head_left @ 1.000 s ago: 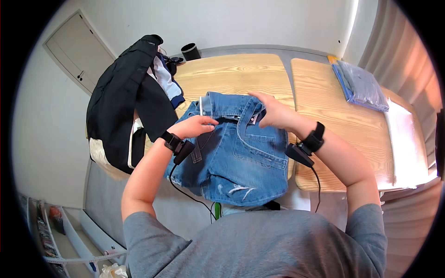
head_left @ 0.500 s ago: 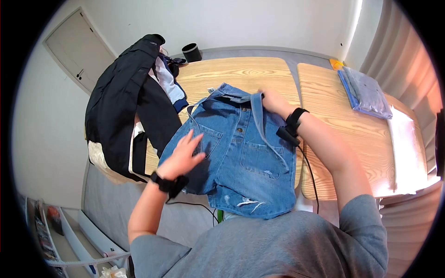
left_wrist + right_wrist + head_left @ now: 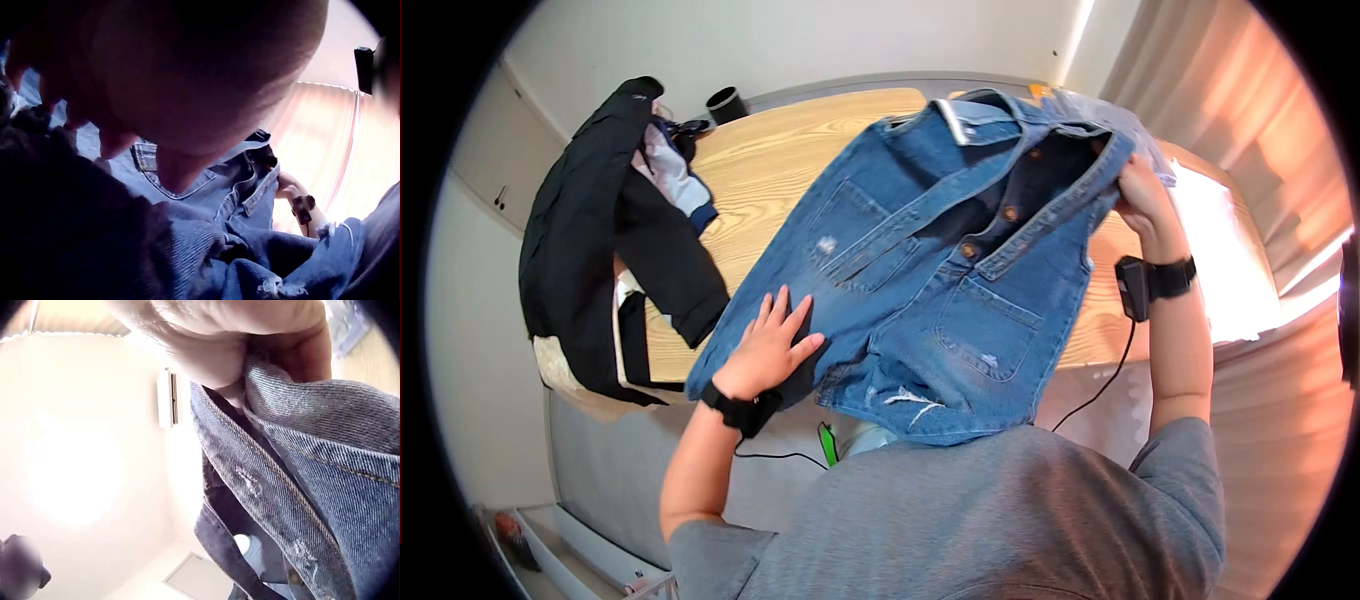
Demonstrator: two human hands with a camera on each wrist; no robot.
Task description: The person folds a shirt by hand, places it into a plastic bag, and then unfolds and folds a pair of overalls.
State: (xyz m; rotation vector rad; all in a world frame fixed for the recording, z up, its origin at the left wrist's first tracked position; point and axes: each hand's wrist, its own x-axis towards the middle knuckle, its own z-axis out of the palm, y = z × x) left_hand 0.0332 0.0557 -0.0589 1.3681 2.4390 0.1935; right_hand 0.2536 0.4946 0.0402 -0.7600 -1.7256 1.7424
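Observation:
A pair of blue denim overall shorts [image 3: 900, 310], with patch pockets, brass buttons and frayed patches, spreads over the table towards the person's body. My left hand [image 3: 765, 350] lies flat with fingers spread on the leg at the left. In the left wrist view its fingers [image 3: 178, 169] reach down over the cloth. At the upper right, my right hand [image 3: 1145, 200] grips the top edge of the garment and holds it raised. The right wrist view shows denim [image 3: 294, 394] bunched between thumb and fingers, and a front placket [image 3: 250, 481] with frayed buttonholes hanging below.
A black coat [image 3: 585, 240] and other clothes are heaped on the left. The wooden table [image 3: 790, 150] shows behind the shorts. Clear-wrapped packages [image 3: 1100, 110] lie at the back right, partly covered by the denim. A black bin [image 3: 725, 105] stands beyond the table.
The right hand has lifted the top of the overalls and pulled it up and to the right, so the front lies opened out. The left hand has come down flat on the left leg.

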